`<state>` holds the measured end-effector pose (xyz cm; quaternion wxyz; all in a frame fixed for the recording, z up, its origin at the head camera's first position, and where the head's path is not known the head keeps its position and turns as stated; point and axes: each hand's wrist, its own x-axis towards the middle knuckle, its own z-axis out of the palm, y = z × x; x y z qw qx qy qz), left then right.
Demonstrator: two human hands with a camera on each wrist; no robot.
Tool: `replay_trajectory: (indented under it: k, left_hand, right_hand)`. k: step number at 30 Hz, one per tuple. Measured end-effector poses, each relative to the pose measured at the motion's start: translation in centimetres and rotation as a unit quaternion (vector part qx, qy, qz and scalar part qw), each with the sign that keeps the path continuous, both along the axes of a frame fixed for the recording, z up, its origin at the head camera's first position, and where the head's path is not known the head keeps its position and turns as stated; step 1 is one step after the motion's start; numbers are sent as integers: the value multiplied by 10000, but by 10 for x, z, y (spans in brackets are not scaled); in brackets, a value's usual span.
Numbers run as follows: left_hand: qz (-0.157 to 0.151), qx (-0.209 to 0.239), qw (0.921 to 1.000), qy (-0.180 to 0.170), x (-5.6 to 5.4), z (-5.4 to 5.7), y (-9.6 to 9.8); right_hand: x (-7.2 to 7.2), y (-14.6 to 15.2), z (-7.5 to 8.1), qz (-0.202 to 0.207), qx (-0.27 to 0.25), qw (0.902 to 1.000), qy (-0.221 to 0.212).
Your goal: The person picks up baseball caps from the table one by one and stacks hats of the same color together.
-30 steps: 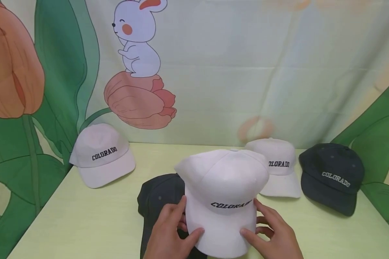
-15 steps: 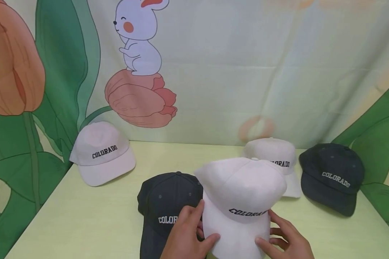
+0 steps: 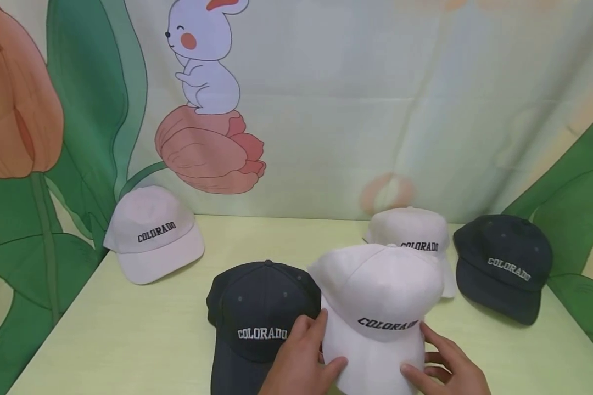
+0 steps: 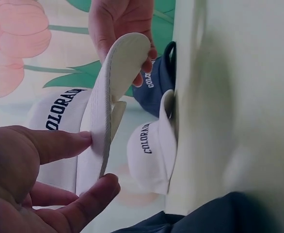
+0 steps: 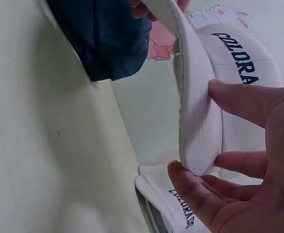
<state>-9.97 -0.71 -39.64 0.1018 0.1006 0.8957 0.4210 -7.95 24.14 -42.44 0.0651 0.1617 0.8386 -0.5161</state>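
A white baseball cap [image 3: 390, 285] with dark COLORADO lettering faces the front, its brim pointing down toward the person. My left hand [image 3: 301, 359] pinches the left edge of the brim, thumb on top and fingers beneath. On the opposite edge, my right hand [image 3: 452, 365] grips the brim the same way. Both wrist views show the brim [image 4: 101, 102] raised above the table. Just left of it sits a navy COLORADO cap [image 3: 257, 299], partly covered by my left hand. Behind the held cap stands another white cap [image 3: 407, 225], its lower left part hidden.
Farther right, a second navy cap [image 3: 506, 269] rests near the table's edge. A third white cap [image 3: 153, 236] sits at the back left. The pale yellow-green table [image 3: 128, 334] ends at a hanging cloth [image 3: 316, 109] printed with a rabbit and tulips.
Both hands have carried the white cap rightward and slightly nearer, from in front of the navy cap to its right side. The navy cap's lettering has come into view. The other caps stay put.
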Motion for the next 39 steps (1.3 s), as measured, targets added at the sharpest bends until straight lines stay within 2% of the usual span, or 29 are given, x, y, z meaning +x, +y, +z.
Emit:
replay_trajectory:
  k: [5,12,18,22,25,31,39]
  left_hand:
    - [-123,-147,9997,-127,-2,-6,4]
    - [-80,-407,9986,-322,-5,-13,10]
    - [-140,-456,9976,-496,-9,-21,14]
    - [-290,-554,9963,-594,-10,-30,18]
    - [-454,-652,9955,-509,-11,-37,20]
    - [-747,-1073,9914,-65,-10,-48,26]
    - [-1049,-1731,9793,32,-9,-50,32]
  right_hand:
    - [0,5,-5,-14,97,9998,-191]
    - [-3,9,-14,60,206,9988,-432]
    - [-6,12,-21,239,649,9966,-447]
    - [-8,13,-27,413,817,9947,-475]
    - [-11,15,-30,583,978,9921,-534]
    - [-15,20,-35,906,1370,9838,-722]
    - [-17,26,-35,1240,1724,9724,-963]
